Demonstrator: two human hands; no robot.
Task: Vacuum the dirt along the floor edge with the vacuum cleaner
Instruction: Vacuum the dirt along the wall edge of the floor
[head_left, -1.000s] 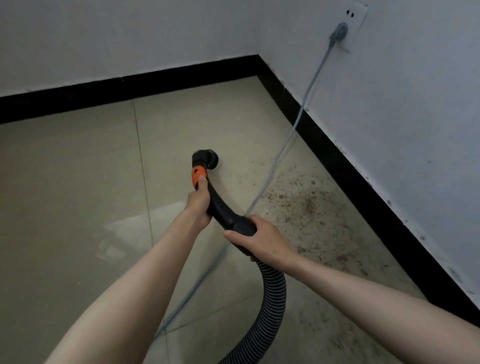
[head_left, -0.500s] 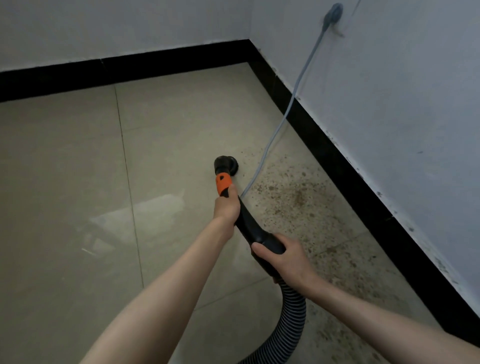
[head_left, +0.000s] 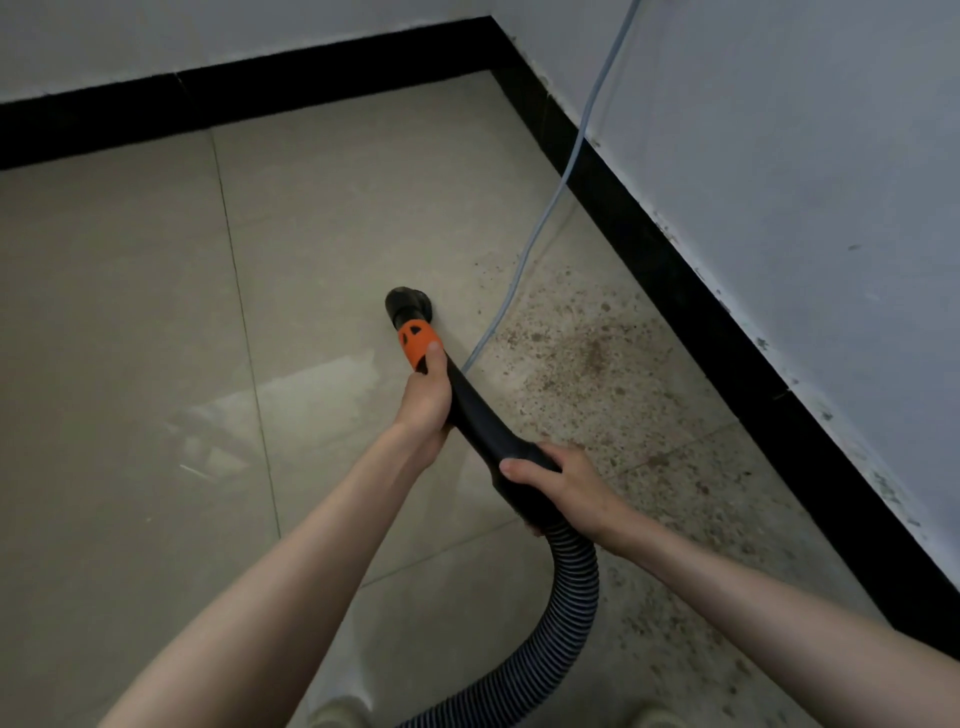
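Both my hands hold the vacuum cleaner's black curved handle tube (head_left: 480, 423). My left hand (head_left: 426, 397) grips it near the front, thumb on the orange collar (head_left: 415, 340). My right hand (head_left: 558, 486) grips the rear end, where the ribbed hose (head_left: 563, 618) joins and curves down out of view. The round black nozzle opening (head_left: 408, 304) points down at the beige tile floor, left of the dirt. Brown dirt specks (head_left: 587, 358) spread across the floor between the nozzle and the black skirting (head_left: 727, 343) on the right wall.
A pale blue power cord (head_left: 558, 192) runs from the top right down the wall and across the floor, passing just right of the handle. Black skirting (head_left: 244, 91) also lines the far wall, meeting the right wall in a corner. Tile joints cross the floor.
The view has tilted down and moved closer to the right wall; the wall socket has left the frame. The nozzle has shifted right toward the dirt patch. Both hands keep their grip.
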